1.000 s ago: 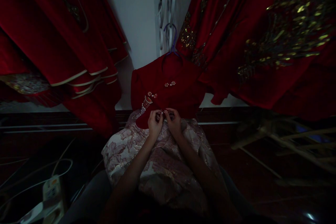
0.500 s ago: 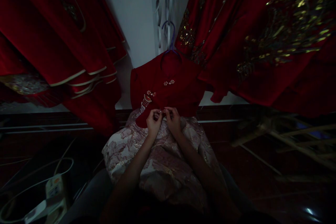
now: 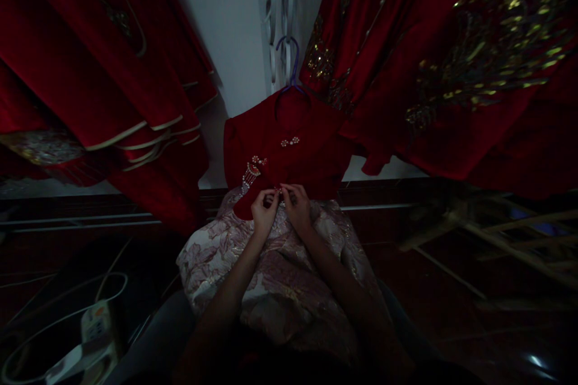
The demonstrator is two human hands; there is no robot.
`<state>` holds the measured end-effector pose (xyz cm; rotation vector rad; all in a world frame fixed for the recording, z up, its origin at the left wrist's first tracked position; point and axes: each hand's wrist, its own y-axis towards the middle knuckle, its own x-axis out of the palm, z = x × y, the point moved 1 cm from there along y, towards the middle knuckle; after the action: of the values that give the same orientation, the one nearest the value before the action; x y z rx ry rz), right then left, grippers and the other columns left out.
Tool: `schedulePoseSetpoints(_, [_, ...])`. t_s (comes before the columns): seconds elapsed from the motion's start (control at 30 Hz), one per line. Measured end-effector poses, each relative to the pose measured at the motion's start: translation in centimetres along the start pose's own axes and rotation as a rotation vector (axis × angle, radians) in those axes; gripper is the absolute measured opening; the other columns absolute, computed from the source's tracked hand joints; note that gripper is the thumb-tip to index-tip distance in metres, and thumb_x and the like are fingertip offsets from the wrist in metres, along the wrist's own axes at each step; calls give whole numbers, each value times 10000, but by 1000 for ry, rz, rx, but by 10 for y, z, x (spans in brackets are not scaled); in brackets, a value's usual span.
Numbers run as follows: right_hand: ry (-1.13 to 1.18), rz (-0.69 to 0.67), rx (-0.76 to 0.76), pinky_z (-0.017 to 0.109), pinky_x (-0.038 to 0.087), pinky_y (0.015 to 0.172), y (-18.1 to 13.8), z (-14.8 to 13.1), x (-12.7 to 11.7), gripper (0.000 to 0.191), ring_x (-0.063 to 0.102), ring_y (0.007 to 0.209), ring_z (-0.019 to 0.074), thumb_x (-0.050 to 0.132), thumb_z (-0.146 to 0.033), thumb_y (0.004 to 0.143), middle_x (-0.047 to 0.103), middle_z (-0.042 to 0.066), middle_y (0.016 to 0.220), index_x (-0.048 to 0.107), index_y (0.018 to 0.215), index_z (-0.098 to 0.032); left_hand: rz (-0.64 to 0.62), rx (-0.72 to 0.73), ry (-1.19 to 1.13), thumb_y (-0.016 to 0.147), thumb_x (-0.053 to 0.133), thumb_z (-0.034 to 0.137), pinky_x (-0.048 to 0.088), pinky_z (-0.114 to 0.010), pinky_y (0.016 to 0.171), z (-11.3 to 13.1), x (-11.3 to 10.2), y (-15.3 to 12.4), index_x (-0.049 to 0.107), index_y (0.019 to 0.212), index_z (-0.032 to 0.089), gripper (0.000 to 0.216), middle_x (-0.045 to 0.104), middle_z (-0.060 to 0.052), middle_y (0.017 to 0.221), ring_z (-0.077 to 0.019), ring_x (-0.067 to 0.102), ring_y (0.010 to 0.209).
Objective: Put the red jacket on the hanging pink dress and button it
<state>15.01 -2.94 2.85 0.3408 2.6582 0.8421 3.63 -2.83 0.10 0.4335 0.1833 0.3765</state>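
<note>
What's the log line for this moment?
left hand: fingertips at small ornament | right hand: same ornament | grip: too dark to tell | red garment: on purple hanger

The piece [image 3: 279,191] pinched by the left hand [image 3: 265,209] and right hand [image 3: 297,207] is too small to tell. The power strip [image 3: 96,326] runs past the bottom edge; the wooden frame [image 3: 506,249] is blurred.

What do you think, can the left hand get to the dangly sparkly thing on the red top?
Probably yes: the dangly ornament is on the red top, close to the left hand, with nothing seen between them. But that hand looks busy pinching at a tiny sparkly piece with the right hand.
</note>
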Motion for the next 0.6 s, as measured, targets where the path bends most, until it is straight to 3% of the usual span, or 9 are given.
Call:
schedulePoseSetpoints(0.27, [-3,-4,37,286,511,853,0,2,0,244,610,940,151,505,-326,917,635,63,1007,678,1046,-213,-1,32,-71,798,653,317,482,-214,640,6,3,0,551,1040,201,286,634,-5,831,-97,589,672])
schedulePoseSetpoints(0.6, [11,-5,28,258,528,812,0,0,1,245,605,939,138,496,-314,920,622,61,1014,679,1051,-217,6,18,-54,806,642,313,484,-225,669,4,0,0,645,949,180,195,672,-34,867,-109,603,714])
